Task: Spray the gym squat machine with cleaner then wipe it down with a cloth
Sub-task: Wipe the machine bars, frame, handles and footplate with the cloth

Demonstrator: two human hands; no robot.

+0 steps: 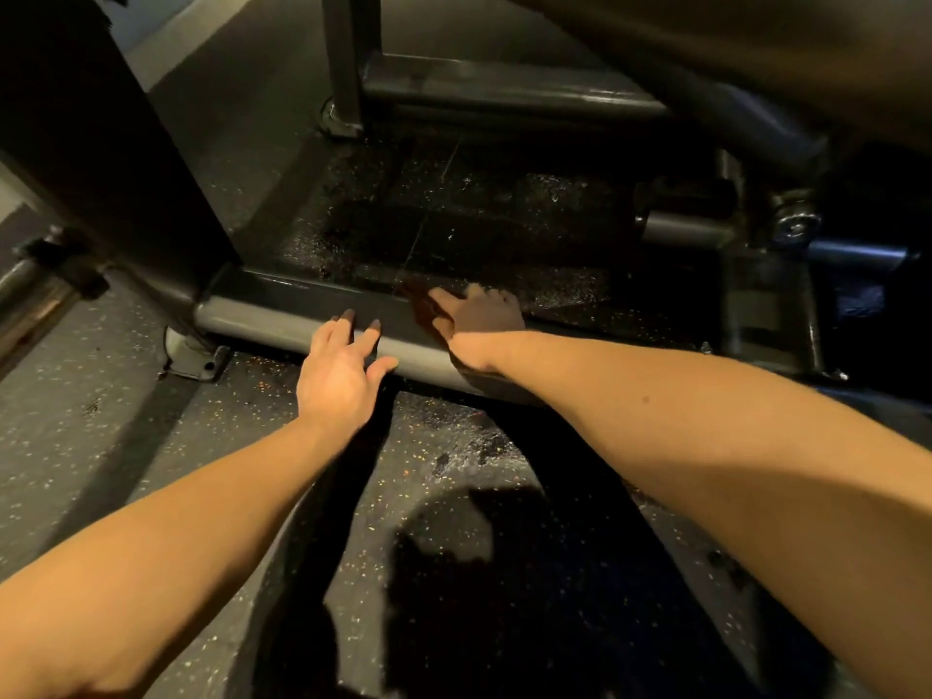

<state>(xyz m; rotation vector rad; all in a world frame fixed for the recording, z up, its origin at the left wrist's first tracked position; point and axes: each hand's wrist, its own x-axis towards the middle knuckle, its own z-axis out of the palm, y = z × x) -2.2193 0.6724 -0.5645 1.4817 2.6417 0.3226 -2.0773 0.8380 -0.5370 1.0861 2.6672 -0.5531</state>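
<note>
Left hand (338, 365): splayed, empty, bracing on grey steel tube bar (262, 327).
Right hand (479, 320), 3 o'clock: shadowed; grip unclear, perhaps wiping.

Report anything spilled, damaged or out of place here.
Wet droplets glisten on the speckled floor both behind and in front of the grey base bar, likely overspray. The left hand rests on that bar; the right hand reaches past it in shadow. Nothing looks damaged.

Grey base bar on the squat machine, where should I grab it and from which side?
Take the rounded front tube of the grey base bar from above on the near side, fingers hooked over its top where the left hand rests. It runs low along the floor, so there is probably no room to wrap underneath.
</note>
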